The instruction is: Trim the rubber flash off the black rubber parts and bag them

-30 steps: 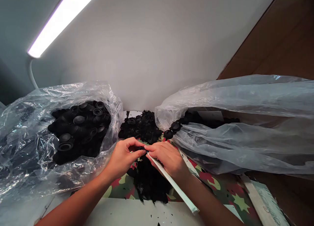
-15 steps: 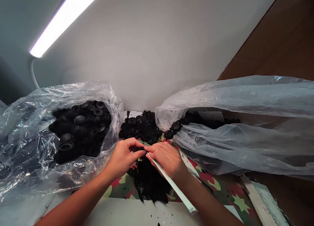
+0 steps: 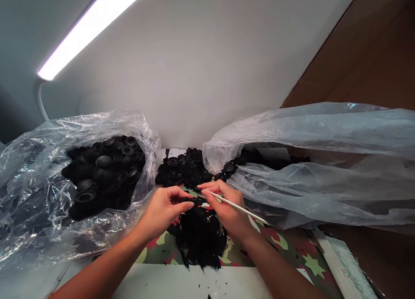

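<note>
My left hand (image 3: 164,208) is closed in a pinch on a small black piece (image 3: 192,200), mostly hidden by the fingers. Just to its right, my right hand (image 3: 227,207) grips a thin white stick (image 3: 241,208), which slants down to the right; a small dark bit shows at its upper end. The hands are apart. Below them lies a heap of black scraps (image 3: 201,236) on the camouflage-patterned cloth (image 3: 280,243). Beyond the hands is a pile of black rubber parts (image 3: 184,167).
On the left, a clear plastic bag (image 3: 29,173) holds many ribbed black parts (image 3: 106,173). Another plastic bag (image 3: 292,199) lies open at the right, before a cardboard box (image 3: 363,61). A lit lamp (image 3: 87,31) hangs at upper left; a whitish block (image 3: 346,264) lies at lower right.
My right hand has moved away from my left, to the right. The white stick has come with it and now lies at a flatter angle. The view has shifted slightly.
</note>
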Demonstrator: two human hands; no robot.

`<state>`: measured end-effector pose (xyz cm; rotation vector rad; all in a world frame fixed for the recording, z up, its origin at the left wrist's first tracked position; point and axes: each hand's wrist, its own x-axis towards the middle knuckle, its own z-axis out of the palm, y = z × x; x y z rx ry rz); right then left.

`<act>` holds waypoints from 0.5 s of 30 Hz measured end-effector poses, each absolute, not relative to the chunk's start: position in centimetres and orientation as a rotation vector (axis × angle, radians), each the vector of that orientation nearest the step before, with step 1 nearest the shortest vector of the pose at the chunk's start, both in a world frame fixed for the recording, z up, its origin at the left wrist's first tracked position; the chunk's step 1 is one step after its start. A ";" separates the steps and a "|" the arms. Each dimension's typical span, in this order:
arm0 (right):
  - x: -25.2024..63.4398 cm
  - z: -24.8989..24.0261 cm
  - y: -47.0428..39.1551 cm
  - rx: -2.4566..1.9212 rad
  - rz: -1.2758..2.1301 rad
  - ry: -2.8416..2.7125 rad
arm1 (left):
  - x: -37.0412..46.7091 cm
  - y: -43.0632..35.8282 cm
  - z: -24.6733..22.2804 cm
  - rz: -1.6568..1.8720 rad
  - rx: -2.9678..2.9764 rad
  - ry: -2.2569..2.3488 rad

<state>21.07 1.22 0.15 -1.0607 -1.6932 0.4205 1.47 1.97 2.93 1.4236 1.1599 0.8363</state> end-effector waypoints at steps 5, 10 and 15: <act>20.5 1.2 -0.1 -0.911 0.594 -1.747 | 1.3 2.1 3.0 0.850 1.398 1.158; 20.5 0.8 0.5 -1.049 0.494 -1.630 | 1.1 2.8 2.9 0.936 1.303 1.014; 20.5 -0.8 1.2 -1.069 0.723 -1.545 | 0.9 3.3 2.3 1.034 0.926 0.718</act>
